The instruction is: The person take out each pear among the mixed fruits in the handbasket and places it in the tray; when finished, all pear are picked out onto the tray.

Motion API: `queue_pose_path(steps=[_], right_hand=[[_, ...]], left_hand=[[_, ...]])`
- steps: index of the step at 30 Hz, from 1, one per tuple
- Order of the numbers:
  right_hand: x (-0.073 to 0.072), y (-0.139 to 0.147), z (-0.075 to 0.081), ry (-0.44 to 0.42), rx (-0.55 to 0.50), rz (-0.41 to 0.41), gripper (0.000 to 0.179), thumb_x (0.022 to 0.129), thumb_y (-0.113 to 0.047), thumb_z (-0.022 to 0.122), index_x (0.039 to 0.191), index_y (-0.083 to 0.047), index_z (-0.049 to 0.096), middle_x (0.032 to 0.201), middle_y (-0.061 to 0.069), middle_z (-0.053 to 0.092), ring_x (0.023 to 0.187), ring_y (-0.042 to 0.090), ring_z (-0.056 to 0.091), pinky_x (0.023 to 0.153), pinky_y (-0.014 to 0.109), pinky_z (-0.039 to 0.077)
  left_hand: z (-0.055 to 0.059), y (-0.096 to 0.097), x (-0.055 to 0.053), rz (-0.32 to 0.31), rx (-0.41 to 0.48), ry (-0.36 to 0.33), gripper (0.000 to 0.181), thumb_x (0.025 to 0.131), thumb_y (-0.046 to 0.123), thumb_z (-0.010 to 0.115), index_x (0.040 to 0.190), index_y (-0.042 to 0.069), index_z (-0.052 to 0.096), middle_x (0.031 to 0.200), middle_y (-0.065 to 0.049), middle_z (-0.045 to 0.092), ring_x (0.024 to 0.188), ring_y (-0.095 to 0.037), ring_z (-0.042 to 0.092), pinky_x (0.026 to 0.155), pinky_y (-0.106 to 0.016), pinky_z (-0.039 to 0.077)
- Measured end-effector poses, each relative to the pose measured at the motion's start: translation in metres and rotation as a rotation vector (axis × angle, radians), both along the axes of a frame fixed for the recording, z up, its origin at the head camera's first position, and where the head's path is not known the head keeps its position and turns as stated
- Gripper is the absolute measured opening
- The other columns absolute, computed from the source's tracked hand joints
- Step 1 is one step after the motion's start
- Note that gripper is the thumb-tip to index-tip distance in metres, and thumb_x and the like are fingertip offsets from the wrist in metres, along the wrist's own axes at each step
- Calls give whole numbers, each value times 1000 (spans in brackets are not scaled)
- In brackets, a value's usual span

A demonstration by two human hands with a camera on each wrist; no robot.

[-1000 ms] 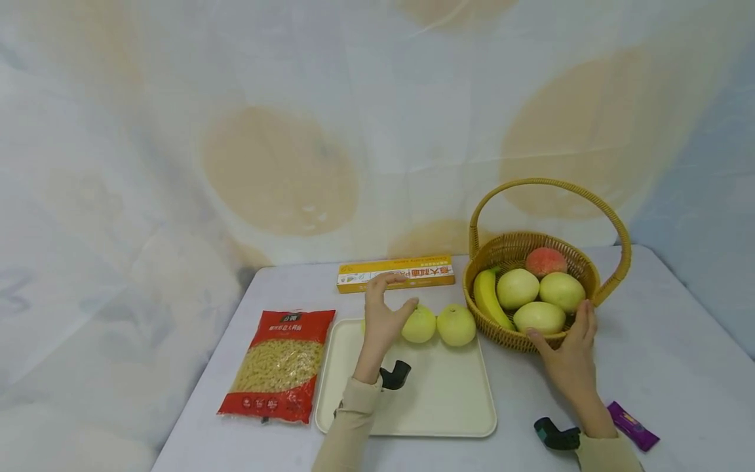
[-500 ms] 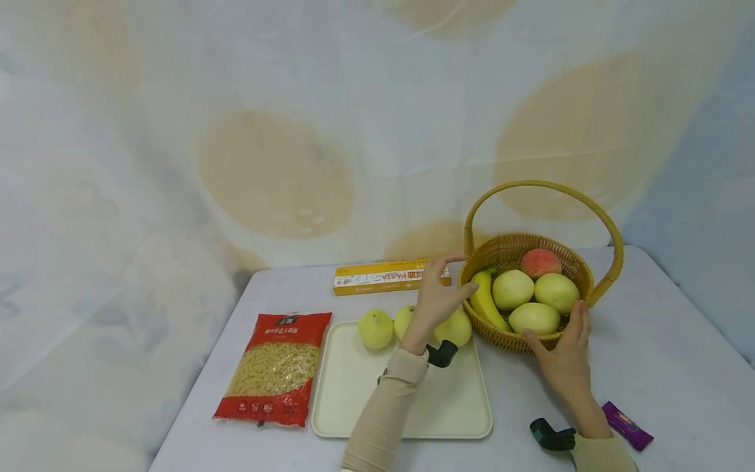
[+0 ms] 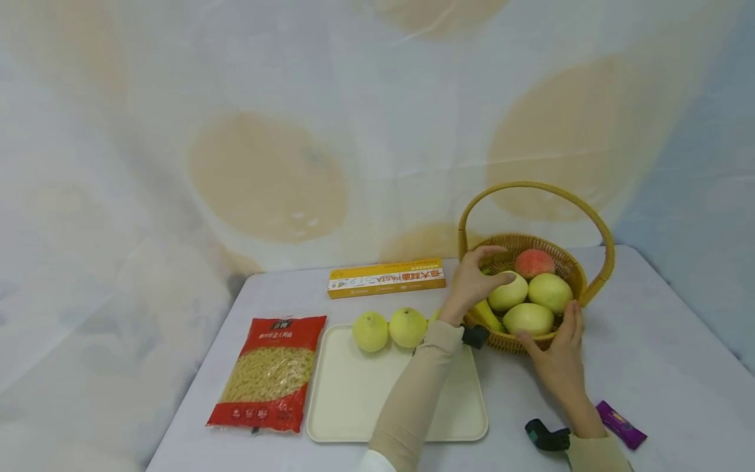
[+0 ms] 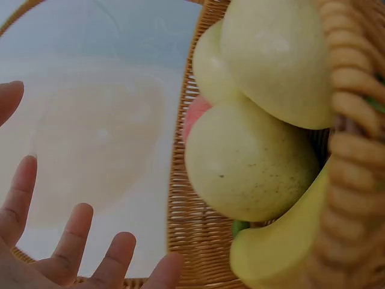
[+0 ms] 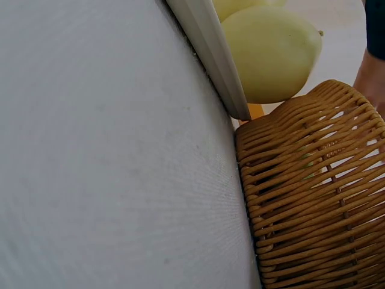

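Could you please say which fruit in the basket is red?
The peach at the back of the basket; the banana is yellow, the other three fruits pale green.

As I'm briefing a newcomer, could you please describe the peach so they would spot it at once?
On the right of the table, find the wicker basket with the arched handle. Inside, at the back, behind the three pale green fruits, sits the peach: round like them, but the only one coloured pinkish red.
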State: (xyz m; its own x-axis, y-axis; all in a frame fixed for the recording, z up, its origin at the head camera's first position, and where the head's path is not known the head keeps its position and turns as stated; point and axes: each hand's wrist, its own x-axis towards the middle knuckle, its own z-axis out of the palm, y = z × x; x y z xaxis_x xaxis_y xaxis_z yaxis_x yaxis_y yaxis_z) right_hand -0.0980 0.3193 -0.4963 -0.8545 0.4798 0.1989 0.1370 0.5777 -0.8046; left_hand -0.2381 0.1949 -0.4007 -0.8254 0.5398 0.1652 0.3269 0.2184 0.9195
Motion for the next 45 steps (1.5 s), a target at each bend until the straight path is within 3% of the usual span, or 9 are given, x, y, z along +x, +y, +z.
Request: queue_pose_path(steps=[7,13,19,24,28,31,37,42,45], right_hand=[[-1,0,-1,11,-3,0,110,90,-38,67,153,-4,-16,160,22,-14,147,46,-4,110,70,14],[-1,0,-2,-1,-10,-9,110,90,-39,67,153,-6,-16,161,21,-14,147,48,-2,107,72,16],[-1,1,-1,2,9,-17,109,90,-39,67,153,-6,-15,161,21,-12,146,48,0,105,73,19],[-1,2,1,12,16,-21,109,89,-38,67,154,-5,-14,161,22,-11,147,47,1,105,73,19],[0,0,1,13,8,-23,109,88,-36,69,154,-4,-12,161,22,-10,147,47,1,106,72,19],[1,-2,-1,10,6,-25,109,88,-35,70,154,-4,-11,161,22,-9,147,46,2,106,72,20],[1,-4,-1,24,7,-24,109,87,-34,71,154,-3,-10,161,23,-8,147,46,2,109,69,19],[0,-3,-1,26,14,-29,109,87,-33,71,154,-2,-10,161,23,-7,147,46,3,108,69,20],[0,-2,-1,14,10,-29,109,88,-33,70,154,-3,-11,161,22,-8,147,45,2,108,69,19]], left_hand=[[-9,30,-7,59,-90,-167,40,81,26,78,119,29,65,137,-1,54,127,-22,50,99,-43,45],[-16,43,-11,74,-164,-259,40,81,24,78,118,25,66,138,-7,54,122,-25,52,96,-44,47],[-17,51,-15,74,-205,-254,41,80,22,79,119,19,66,131,-8,58,113,-24,56,90,-41,49],[-18,57,-16,81,-235,-261,43,80,21,79,120,19,66,132,-6,58,117,-25,56,95,-42,48],[-24,62,-15,102,-290,-282,41,80,21,79,119,22,66,147,-8,45,129,-29,47,100,-45,46],[-29,65,-15,110,-324,-279,40,79,19,79,117,23,67,151,-9,38,131,-29,45,96,-43,48],[-36,66,-17,128,-317,-225,44,73,8,81,114,22,71,138,-7,53,111,-24,55,77,-31,49],[-39,67,-21,194,-316,-183,43,70,4,83,108,24,74,126,-7,62,98,-23,55,66,-28,45],[-41,68,-21,224,-277,-191,41,70,7,83,107,24,75,117,-6,67,86,-18,54,61,-26,44]])
